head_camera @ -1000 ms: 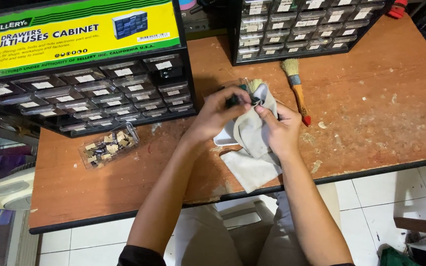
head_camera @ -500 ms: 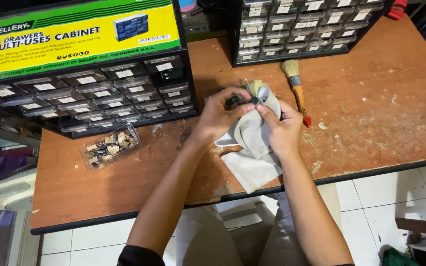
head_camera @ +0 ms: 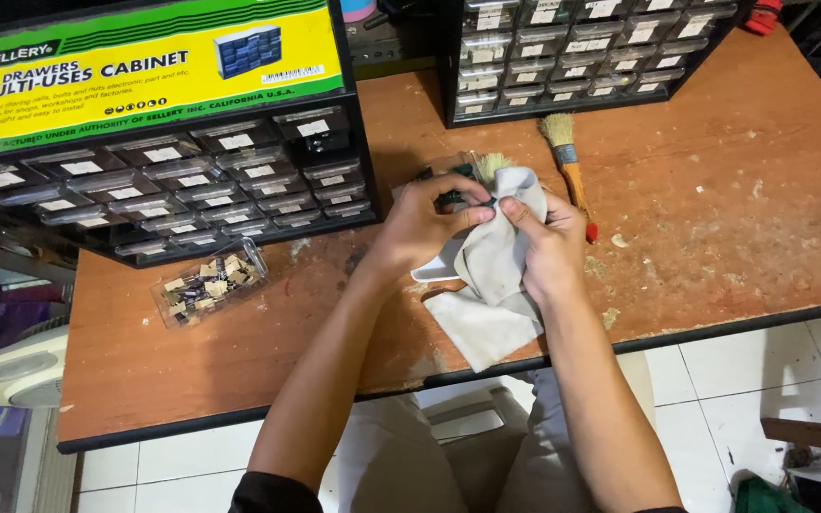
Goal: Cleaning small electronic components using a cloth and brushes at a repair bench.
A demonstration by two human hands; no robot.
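My left hand grips a small clear plastic drawer with dark bits in it, held just above the brown table. My right hand pinches a pale grey cloth and presses it against the drawer; the cloth hangs down to the table's front edge. Most of the drawer is hidden by my fingers and the cloth.
A black multi-drawer cabinet with a yellow and green label stands at the back left, a second one at the back centre. A clear drawer of small tan parts lies at the left. A wooden-handled brush lies beside my right hand.
My hands and the cloth have shifted only slightly against the drawer; everything else on the table stays where it was.
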